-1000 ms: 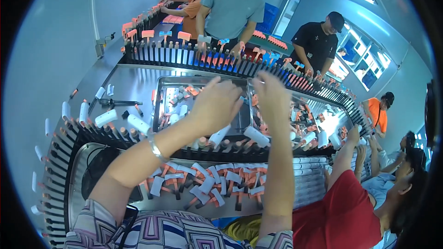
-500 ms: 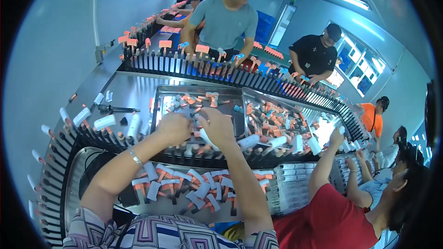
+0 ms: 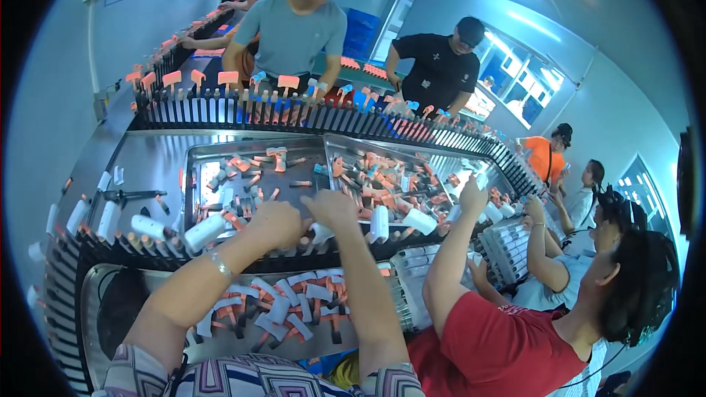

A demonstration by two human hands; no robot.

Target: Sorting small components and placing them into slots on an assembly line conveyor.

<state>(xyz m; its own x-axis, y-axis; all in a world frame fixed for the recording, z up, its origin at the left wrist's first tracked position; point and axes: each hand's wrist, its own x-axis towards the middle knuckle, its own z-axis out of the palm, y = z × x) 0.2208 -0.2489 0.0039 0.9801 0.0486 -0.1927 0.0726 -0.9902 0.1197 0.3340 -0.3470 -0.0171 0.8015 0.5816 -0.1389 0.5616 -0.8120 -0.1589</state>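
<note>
My left hand [image 3: 276,225] is closed above the near row of pegs, its fingers curled and mostly turned away. What it holds, if anything, is hidden. Close beside it, my right hand [image 3: 332,210] has bent, closed fingers pointing toward the left one. A small white piece [image 3: 321,234] shows just below the right hand; whether the hand grips it I cannot tell. Beyond both hands lies a metal tray [image 3: 188,176] with scattered T-shaped pieces [image 3: 276,158], salmon-headed and dark-stemmed. White sleeve-like covers [image 3: 204,232] sit along the pegs left of my hands.
A black-pegged conveyor [image 3: 220,108] loops around the metal table. Another tray [image 3: 328,148] holds heaped pieces. Grey-and-salmon pieces [image 3: 279,309] lie below my forearms. A co-worker in red [image 3: 500,338] reaches in at right; others stand across [image 3: 294,33] and along the line.
The view has swung right, so the scene sits further left. My right hand's spread fingers have drawn in. The co-worker in red has an arm closer to mine in the picture.
</note>
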